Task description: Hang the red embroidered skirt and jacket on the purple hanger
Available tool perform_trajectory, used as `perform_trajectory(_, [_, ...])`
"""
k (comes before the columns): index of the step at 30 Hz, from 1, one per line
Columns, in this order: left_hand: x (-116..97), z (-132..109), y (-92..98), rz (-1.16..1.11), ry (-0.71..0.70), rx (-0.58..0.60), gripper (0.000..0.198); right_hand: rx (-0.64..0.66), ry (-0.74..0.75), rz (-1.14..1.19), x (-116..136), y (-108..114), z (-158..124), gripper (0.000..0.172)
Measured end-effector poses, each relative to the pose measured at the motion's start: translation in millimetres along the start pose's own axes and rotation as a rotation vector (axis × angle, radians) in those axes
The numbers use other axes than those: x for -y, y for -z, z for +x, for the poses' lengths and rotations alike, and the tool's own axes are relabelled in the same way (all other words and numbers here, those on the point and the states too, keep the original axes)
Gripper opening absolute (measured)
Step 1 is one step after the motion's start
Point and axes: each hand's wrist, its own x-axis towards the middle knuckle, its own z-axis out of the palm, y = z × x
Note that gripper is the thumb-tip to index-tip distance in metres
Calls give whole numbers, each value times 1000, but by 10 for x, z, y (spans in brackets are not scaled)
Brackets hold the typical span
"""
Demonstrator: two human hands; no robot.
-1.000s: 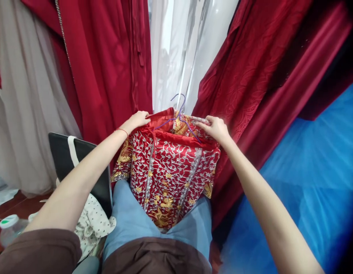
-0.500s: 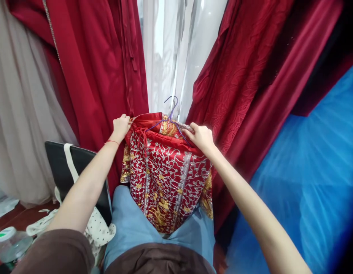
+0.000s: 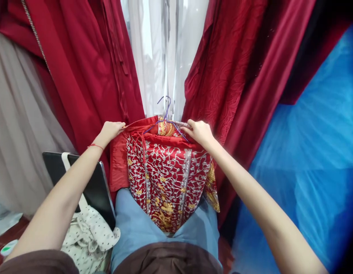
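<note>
A red embroidered garment (image 3: 165, 179) with silver and gold patterns lies across my lap and hangs down between my knees. Its gathered top edge has a red tie at the left. A purple wire hanger (image 3: 167, 110) sits in the neck area, its hook pointing up. Behind the front panel, a further layer shows plain red lining (image 3: 119, 163) at the left. My left hand (image 3: 110, 130) pinches the upper left edge of that back layer. Opposite, my right hand (image 3: 199, 133) is closed on its upper right edge, fingers curled over the cloth.
Dark red gowns (image 3: 85, 61) and a red patterned gown (image 3: 222, 76) hang in front, with white cloth (image 3: 153, 45) between them. Blue tulle (image 3: 302, 171) fills the right. At left are a black panel (image 3: 93, 190), dotted white fabric (image 3: 91, 228) and a bottle cap (image 3: 8, 248).
My left hand has moved outward to the left, pulling the back layer wider so its red lining shows. My right hand keeps its grip on the edge. The view has shifted slightly right.
</note>
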Motion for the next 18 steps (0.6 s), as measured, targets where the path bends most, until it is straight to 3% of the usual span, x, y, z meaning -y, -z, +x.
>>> perform_trajectory(3, [-103, 76, 230, -112, 23, 107, 6, -2, -14, -9, -144, -7, -31, 39])
perform_trajectory(7, [-431, -3, 690, -448, 3, 417, 15, -94, -48, -85, -443, 79, -105, 43])
perform_trajectory(10, [-801, -95, 872, -820, -103, 665, 30, -147, -66, -129, -579, 191, -164, 46])
perform_trajectory(12, [-1045, -114, 861, -987, -143, 732, 33, -130, -53, -154, -588, 226, -205, 46])
perform_trajectory(16, [-1444, -66, 579, -1239, -66, 608, 29, -79, -51, -159, -496, 146, -245, 43])
perform_trajectory(18, [-1531, -28, 407, -1193, 34, 589, 24, -70, -57, -148, -462, 88, -237, 43])
